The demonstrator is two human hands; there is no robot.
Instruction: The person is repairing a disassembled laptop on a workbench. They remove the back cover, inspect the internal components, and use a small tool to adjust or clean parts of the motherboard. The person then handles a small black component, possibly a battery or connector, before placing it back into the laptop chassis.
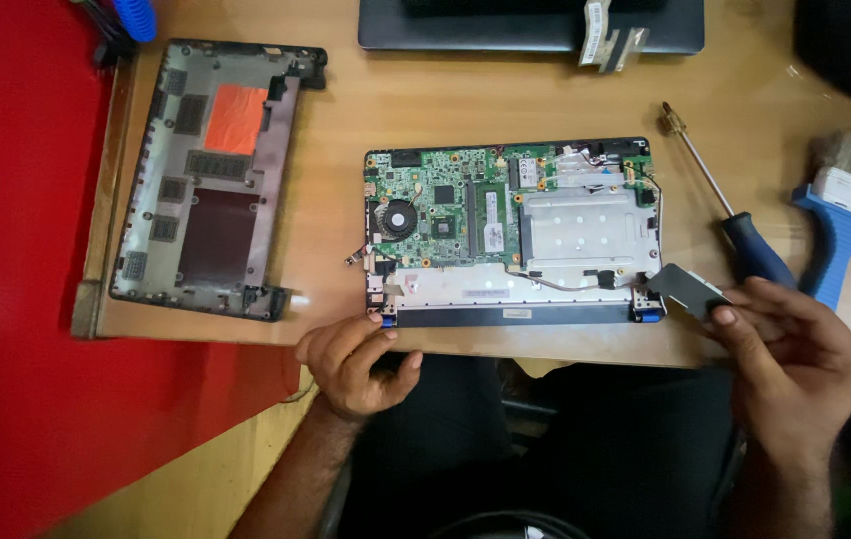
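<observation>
An opened laptop base (510, 232) lies on the wooden table, its green circuit board, small round fan (400, 217) and silver drive bay (585, 232) exposed. My left hand (357, 361) rests at the near left corner of the base, fingertips touching its front edge. My right hand (800, 364) is to the right of the base and grips a small flat grey metal piece (690, 287) between thumb and fingers, just beside the near right corner.
The removed black bottom cover (208, 180) lies at the left, inside up. A blue-handled screwdriver (735, 215) and a blue-handled brush (850, 200) lie at the right. A closed dark laptop (530, 25) sits at the far edge. Red floor shows at the left.
</observation>
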